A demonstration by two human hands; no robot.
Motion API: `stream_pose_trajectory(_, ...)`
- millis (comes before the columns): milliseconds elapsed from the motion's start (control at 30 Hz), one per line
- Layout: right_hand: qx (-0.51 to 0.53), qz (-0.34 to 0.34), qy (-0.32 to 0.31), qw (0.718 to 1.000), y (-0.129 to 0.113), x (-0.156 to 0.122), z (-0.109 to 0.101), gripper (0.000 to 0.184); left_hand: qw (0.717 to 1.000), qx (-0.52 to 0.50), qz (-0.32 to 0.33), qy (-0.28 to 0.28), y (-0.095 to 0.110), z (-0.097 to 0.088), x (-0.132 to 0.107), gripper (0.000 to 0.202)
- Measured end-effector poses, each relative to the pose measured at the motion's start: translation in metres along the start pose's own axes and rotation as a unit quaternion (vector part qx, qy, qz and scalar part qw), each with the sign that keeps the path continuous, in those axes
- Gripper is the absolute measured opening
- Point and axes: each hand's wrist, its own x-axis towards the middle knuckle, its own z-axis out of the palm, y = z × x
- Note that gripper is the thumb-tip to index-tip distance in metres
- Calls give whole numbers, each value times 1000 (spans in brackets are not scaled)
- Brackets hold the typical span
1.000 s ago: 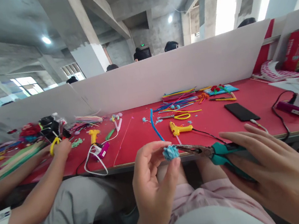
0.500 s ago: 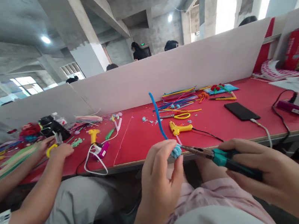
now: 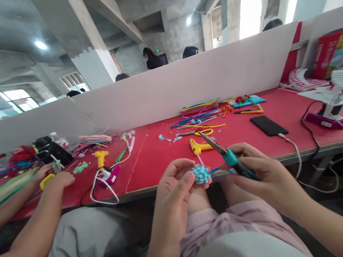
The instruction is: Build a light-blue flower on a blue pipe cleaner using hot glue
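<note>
A light-blue fuzzy pom-pom-like ball with many small nubs rests in the curled fingers of my left hand, above my lap. A darker blue pipe-cleaner stem runs from the ball towards my right hand. My right hand is closed round long-nose pliers with teal and black handles, their jaws pointing up and left, away from the ball. The stem passes by the right fingertips; whether they pinch it, I cannot tell.
On the red table lie a yellow glue gun, yellow-handled scissors, bundled pipe cleaners, a phone and a purple power strip. To the left, a co-worker's hands hold a yellow-handled tool.
The pliers have come away from the ball and swung to point upward. The ball has turned, so its stem, upright before, now lies towards my right hand. The view has shifted slightly.
</note>
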Motion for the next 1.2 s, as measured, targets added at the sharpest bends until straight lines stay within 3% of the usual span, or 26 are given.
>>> stream_pose_trajectory(200, 124, 16, -62, 990, 25, 14, 28, 6, 999, 34, 3, 15, 1, 7, -2, 15)
stream_pose_trajectory(433, 209, 37, -69, 975, 39, 12, 36, 8, 996, 86, 1, 28, -5, 25, -8, 22)
stream_pose_trajectory(633, 209, 33, -41, 976, 37, 13, 36, 18, 992, 119, -2, 34, -10, 33, -8, 16)
stream_pose_trajectory(767, 209, 30, -27, 977, 38, 12, 36, 10, 992, 125, 4, 30, -12, 33, -7, 21)
stream_pose_trajectory(967, 199, 23, 1, 980, 37, 9, 36, 2, 998, 63, 18, -1, -15, 33, -8, 27)
stream_pose_trajectory(1200, 159, 30, 23, 987, 39, 2, 41, 5, 999, 10, -34, 16, -13, 24, -3, 25)
